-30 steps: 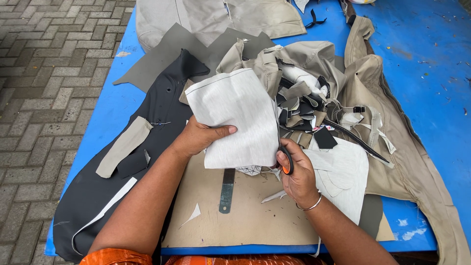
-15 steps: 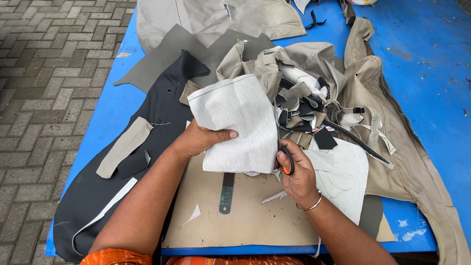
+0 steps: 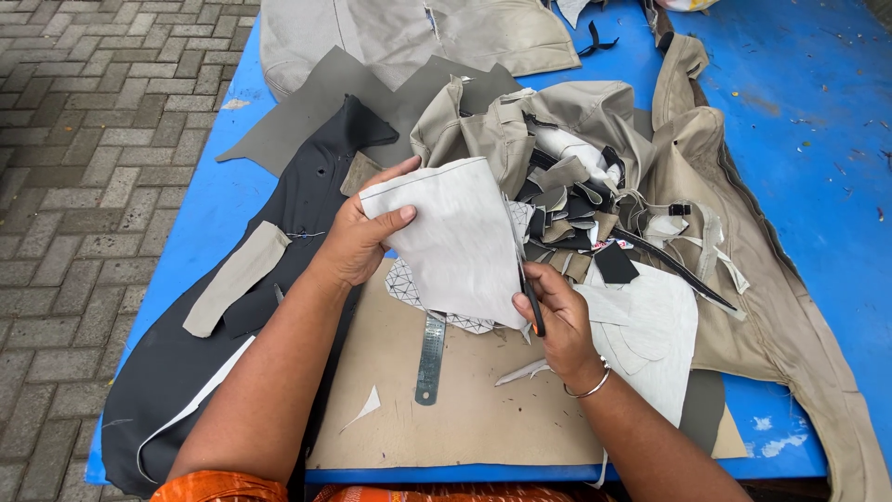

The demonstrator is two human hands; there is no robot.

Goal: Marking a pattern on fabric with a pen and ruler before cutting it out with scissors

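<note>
scissors in right hand sat partway up the white piece, left fingers pinching it, cut unfinished.

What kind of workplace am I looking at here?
Likely an outdoor cutting bench for upholstery or leather work: a blue table on brick paving, heaped with beige and black offcuts, a metal ruler on a board, and the hands trimming a white piece.
</note>
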